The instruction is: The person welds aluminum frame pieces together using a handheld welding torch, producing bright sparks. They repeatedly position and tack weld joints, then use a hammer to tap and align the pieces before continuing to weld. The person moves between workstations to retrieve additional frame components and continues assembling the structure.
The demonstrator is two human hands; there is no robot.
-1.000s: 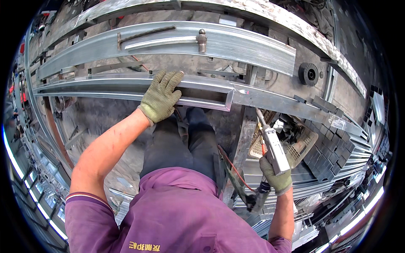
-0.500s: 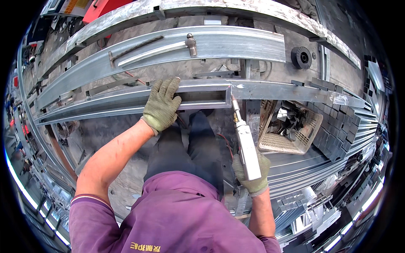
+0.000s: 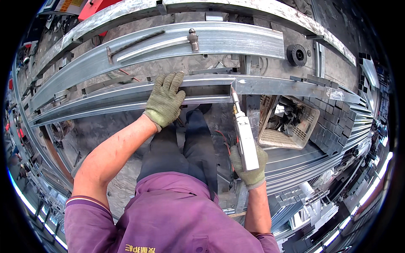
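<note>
A long galvanized steel channel (image 3: 122,99) lies crosswise in front of me, its open hollow facing up. Over it rests my left hand (image 3: 165,99) in a green work glove, fingers draped across to the far rim and pressing on it near the right end. My right hand (image 3: 249,166), gloved too, is wrapped around a white welding gun (image 3: 245,137). The gun's thin metal nozzle (image 3: 235,100) points away from me, its tip at the channel's right end, where a steel bar (image 3: 282,87) butts against it. The palm side of my right hand is mostly hidden.
Beyond the channel, a hammer (image 3: 193,40) and a twisted metal rod (image 3: 135,44) lie on a wide steel profile (image 3: 244,40). A black spool (image 3: 297,55) sits to its right. A plastic crate (image 3: 310,126) of metal offcuts stands beside stacked square tubes (image 3: 333,120) at right.
The whole view has shifted slightly. The welding gun's tip has crept a little farther from me along the channel's end. My left hand stays at the same place on the channel.
</note>
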